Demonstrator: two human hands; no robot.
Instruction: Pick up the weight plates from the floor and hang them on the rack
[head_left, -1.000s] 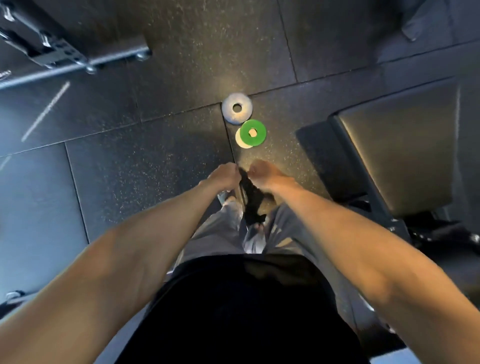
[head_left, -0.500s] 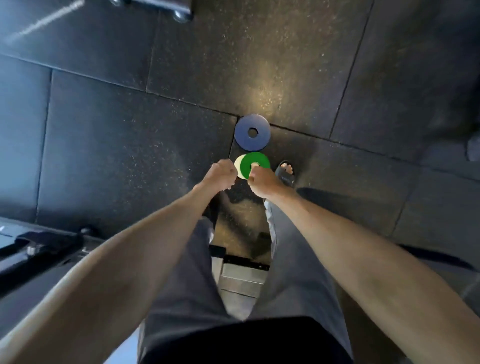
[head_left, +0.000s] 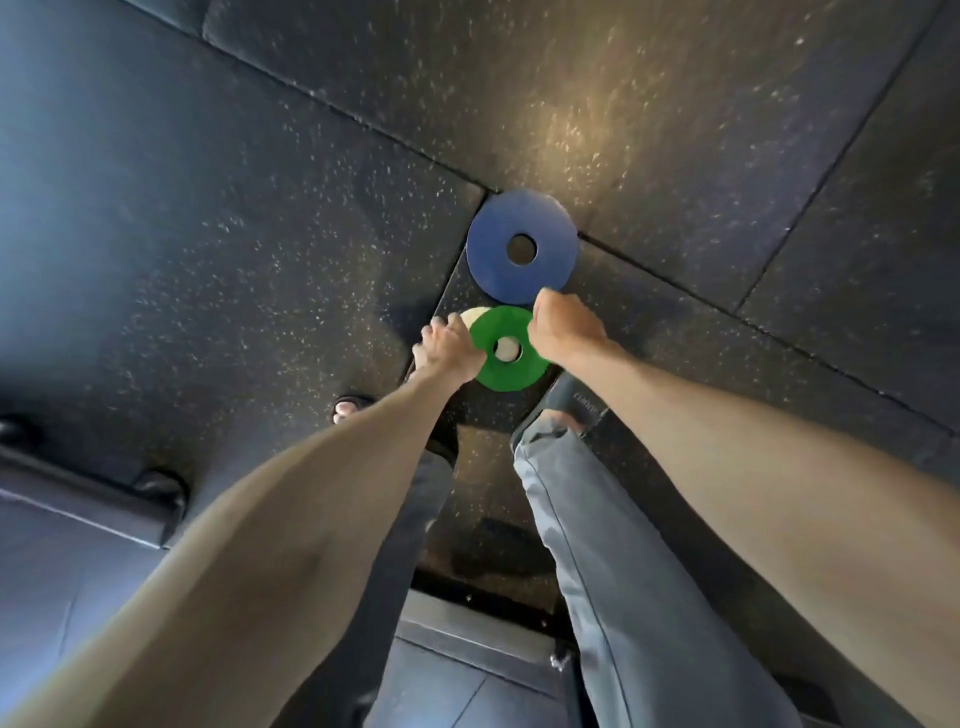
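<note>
**Weight plates on floor, both hands at the green one**

You are reaching down with both arms. Your left hand is curling its fingers onto the left edge of the green weight plate; your right hand is clenching its right edge. The green plate is lying on a white plate, on the speckled rubber floor. A blue weight plate is lying just beyond, flat.

floor: speckled rubber, matt, grainy | green plate: matt, smooth | blue plate: matt
</note>
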